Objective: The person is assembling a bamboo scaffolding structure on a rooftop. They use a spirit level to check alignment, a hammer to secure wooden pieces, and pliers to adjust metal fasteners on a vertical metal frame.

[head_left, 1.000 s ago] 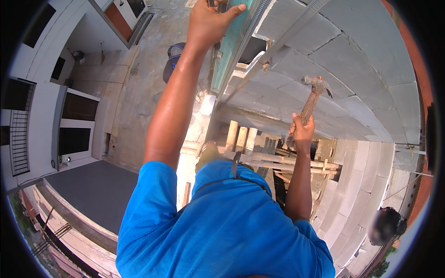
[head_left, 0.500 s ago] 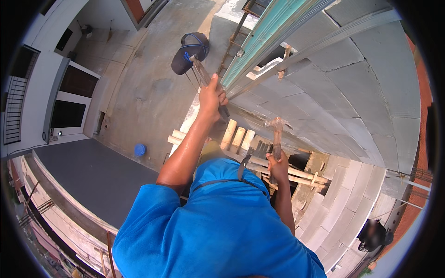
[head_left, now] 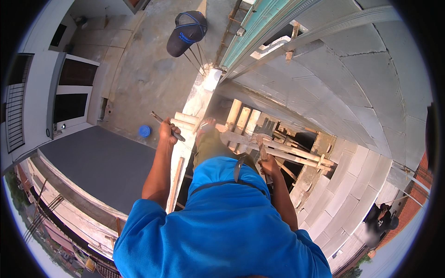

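My left hand [head_left: 167, 132] is closed round a narrow, dark, chisel-like metal tool [head_left: 177, 135] and holds it slanting beside the pale wall top. Its thin end sticks out past my fist at the upper left. In my right hand [head_left: 267, 165] is a claw hammer [head_left: 263, 151], gripped by the handle at waist height with its head up. Beneath the hammer lie wooden poles [head_left: 296, 156]. A knife-like curved metal piece [head_left: 238, 169] hangs at my belt. A dark cap [head_left: 187, 33] with blue trim sits over thin upright rods [head_left: 194, 59] ahead.
A grey block wall [head_left: 320, 78] with a pale green metal frame [head_left: 245, 37] rises on my right. My foot [head_left: 207, 124] is beside bamboo lengths [head_left: 234, 113]. Below are a blue bucket [head_left: 144, 131] and dark roof [head_left: 99, 162]. Another person [head_left: 382, 217] is at the far right.
My left hand has come down and to the left with its tool, away from the rods and cap. The hammer has dropped lower and closer to my body.
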A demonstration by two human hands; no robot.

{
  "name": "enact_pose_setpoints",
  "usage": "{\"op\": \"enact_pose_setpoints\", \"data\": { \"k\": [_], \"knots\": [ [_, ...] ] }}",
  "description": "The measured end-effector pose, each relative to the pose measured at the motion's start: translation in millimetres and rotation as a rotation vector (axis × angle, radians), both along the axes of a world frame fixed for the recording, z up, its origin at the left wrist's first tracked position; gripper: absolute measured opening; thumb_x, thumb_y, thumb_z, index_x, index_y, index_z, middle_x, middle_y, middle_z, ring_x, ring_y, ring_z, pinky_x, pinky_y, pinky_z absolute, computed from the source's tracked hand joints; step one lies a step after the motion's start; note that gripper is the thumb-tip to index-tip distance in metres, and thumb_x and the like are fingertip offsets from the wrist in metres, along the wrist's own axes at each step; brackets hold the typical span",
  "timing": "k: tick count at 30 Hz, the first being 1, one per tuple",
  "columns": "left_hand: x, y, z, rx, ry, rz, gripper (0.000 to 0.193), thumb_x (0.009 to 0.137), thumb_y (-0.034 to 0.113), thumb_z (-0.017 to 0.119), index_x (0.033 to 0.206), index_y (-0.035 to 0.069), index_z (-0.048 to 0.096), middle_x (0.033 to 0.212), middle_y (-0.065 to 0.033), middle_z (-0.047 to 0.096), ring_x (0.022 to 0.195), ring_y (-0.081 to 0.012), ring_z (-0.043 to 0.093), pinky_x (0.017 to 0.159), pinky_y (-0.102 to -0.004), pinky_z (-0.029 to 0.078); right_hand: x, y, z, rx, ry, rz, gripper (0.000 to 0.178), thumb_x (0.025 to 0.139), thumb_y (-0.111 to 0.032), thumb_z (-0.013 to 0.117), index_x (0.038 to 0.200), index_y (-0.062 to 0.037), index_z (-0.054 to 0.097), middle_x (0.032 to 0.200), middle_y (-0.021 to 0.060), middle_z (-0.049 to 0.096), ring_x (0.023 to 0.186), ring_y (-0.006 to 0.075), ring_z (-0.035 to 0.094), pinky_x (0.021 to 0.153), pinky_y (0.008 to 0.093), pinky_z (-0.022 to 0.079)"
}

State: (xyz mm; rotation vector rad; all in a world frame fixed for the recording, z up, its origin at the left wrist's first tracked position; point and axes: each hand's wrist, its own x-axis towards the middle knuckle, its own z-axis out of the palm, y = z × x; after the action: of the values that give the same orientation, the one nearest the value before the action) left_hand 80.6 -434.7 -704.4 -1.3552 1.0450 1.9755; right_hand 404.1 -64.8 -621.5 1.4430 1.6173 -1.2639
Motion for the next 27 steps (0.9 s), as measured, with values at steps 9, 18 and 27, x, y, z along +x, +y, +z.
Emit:
{"op": "enact_pose_setpoints", "data": {
  "k": [9,18,27],
  "knots": [
    [12,56,13,-0.102,-0.068,-0.670,0.029,0.107,0.029,0.059,0.087,0.018,0.041,0.063,0.0060,0.034,0.049,-0.0086,0.035,0.044,-0.0285,0.031,52,-18,-127,-0.150,-0.062,-0.213,0.035,0.093,-0.013,0.067,0.119,0.0098,0.059,0.093,0.0188,0.067,0.068,0.0230,0.068,0.055,0.0383,0.059],
    [98,157,-136,-0.120,-0.089,-1.288,0.039,0.105,0.030,0.063,0.137,0.011,0.049,0.096,-0.0026,0.062,0.076,-0.0147,0.057,0.064,-0.0327,0.045,74,-31,-300,0.075,-0.058,-0.094,0.079,0.081,-0.037,0.087,0.133,0.0106,0.051,0.111,0.0288,0.073,0.098,0.0386,0.075,0.086,0.0456,0.060],
    [206,253,-394,-0.525,0.125,-1.531,0.013,0.104,0.025,0.058,0.104,0.012,0.057,0.082,-0.0079,0.048,0.064,-0.0240,0.050,0.056,-0.0375,0.043,111,15,-483,0.156,-0.037,0.093,0.057,0.095,-0.031,0.068,0.136,-0.0015,0.042,0.114,0.0276,0.073,0.108,0.0456,0.071,0.091,0.0547,0.058]
  ]
}}
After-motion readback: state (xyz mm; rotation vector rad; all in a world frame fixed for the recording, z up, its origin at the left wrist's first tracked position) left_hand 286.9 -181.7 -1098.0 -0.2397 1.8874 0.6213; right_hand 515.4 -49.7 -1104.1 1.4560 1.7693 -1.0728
